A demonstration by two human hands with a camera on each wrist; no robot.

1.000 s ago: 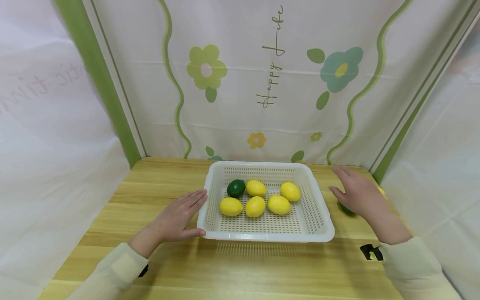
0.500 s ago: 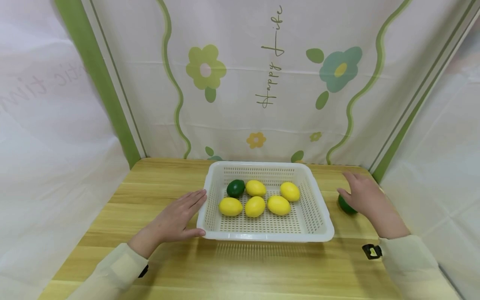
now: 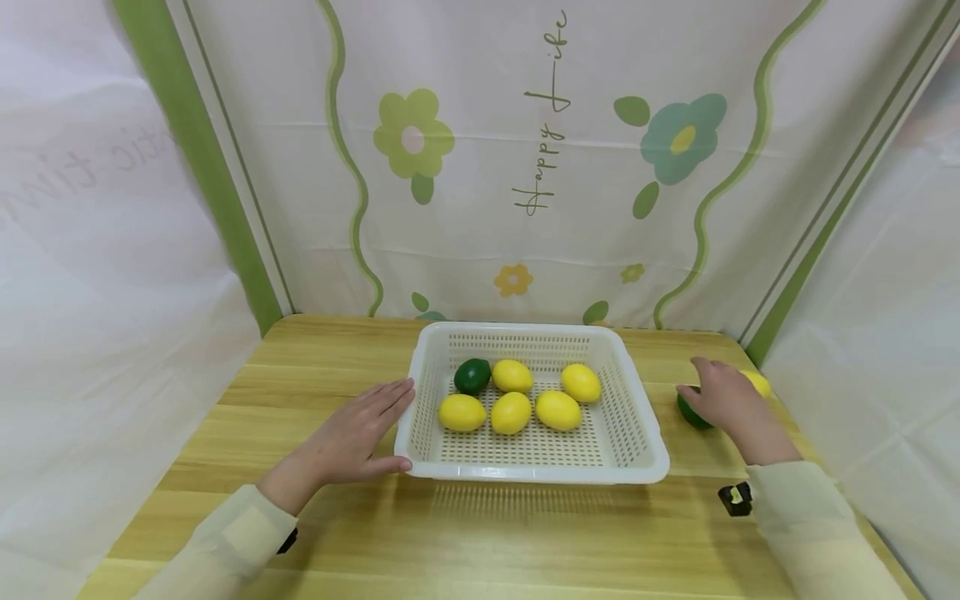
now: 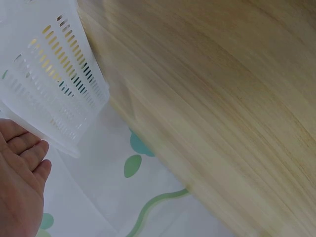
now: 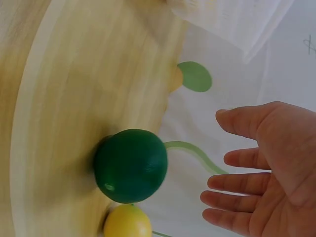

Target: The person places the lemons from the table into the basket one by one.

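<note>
A white plastic basket [image 3: 536, 476] holds several yellow lemons [image 3: 558, 411] and one dark green lime [image 3: 472, 377]. My left hand [image 3: 352, 437] rests on its left rim with straight fingers and outstretched thumb; in the left wrist view the fingers [image 4: 32, 153] lie along the rim. Right of the basket, my right hand [image 3: 723, 400] hovers at another green lime [image 3: 692, 412], partly covering it. The right wrist view shows that hand [image 5: 271, 182] with spread fingers and nothing in them, a gap away from the lime [image 5: 131, 165]. Beside this lime lies a lemon [image 5: 127, 222].
The wooden table [image 3: 517, 550] ends at a white curtain [image 3: 480, 208] printed with flowers, with further curtain sides at left and right. Behind my right hand the lemon [image 3: 757, 383] sits close to the table's right edge.
My right hand first shifts right, away from the basket, then lowers toward the green lime. The lemon behind it shows again. The left hand and the basket stay put.
</note>
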